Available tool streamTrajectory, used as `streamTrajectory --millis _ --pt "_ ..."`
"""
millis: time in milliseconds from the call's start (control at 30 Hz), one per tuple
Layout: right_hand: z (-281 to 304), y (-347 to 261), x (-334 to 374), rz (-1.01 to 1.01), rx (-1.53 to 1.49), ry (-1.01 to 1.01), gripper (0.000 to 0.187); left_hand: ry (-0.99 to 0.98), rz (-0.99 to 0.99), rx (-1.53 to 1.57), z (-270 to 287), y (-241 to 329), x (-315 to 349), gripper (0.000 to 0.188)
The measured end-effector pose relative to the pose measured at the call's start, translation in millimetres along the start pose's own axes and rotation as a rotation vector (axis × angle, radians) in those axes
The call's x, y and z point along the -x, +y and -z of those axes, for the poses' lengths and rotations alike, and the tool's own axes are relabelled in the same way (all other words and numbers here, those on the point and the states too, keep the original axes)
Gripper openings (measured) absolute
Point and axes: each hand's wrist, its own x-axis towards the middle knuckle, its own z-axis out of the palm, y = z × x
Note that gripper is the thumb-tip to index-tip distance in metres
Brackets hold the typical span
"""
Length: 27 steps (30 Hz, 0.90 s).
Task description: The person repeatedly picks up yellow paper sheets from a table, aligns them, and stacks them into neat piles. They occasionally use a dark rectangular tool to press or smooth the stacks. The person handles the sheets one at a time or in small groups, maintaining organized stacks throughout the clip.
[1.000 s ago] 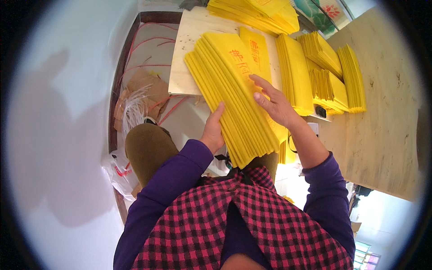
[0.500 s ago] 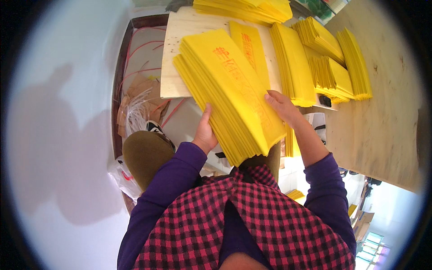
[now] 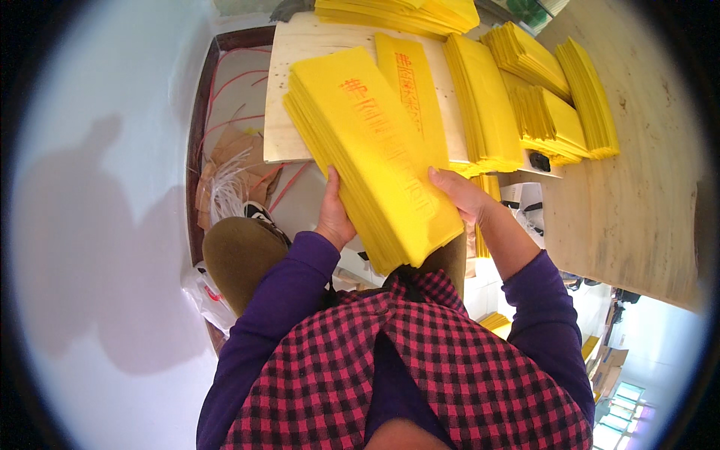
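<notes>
A thick stack of long yellow paper sheets with red print point(image 3: 371, 154) is held between both my hands, its near end against my checked shirt. My left hand point(image 3: 334, 214) grips the stack's left long edge from below. On the right edge, my right hand point(image 3: 459, 193) presses with the fingers flat along the side. The stack's far end rests over the pale wooden board point(image 3: 289, 90). A single yellow printed sheet point(image 3: 409, 82) lies on the board just behind it.
More stacks of yellow sheets point(image 3: 525, 97) lie across the board and the wooden table point(image 3: 637, 195) to the right. At the left, a dark-framed bin point(image 3: 217, 142) holds red and white straps and brown paper. My knee in brown trousers point(image 3: 240, 255) is below it.
The stack has been drawn closer to my body. My right hand slid from the top face to the right edge; my left hand stays on the left edge.
</notes>
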Motion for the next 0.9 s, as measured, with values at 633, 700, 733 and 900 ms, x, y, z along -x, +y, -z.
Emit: streamTrajectory --millis 633,700,733,900 --pt "-24.6 27.4 -18.9 -0.015 -0.282 -0.069 0.065 -0.086 -0.003 -0.032 11.1 15.8 7.9 0.073" --pt "-25.1 27.9 -20.5 -0.044 -0.307 -0.049 0.064 -0.069 -0.024 -0.059 9.7 17.1 10.8 0.072" --pt "-26.4 28.0 -22.5 -0.051 -0.319 -0.034 0.063 -0.055 -0.036 -0.07 8.3 18.5 12.6 0.071" --pt "-41.7 33.5 -26.4 -0.015 -0.416 -0.066 0.061 0.0 -0.116 -0.192 3.8 24.7 22.9 0.073"
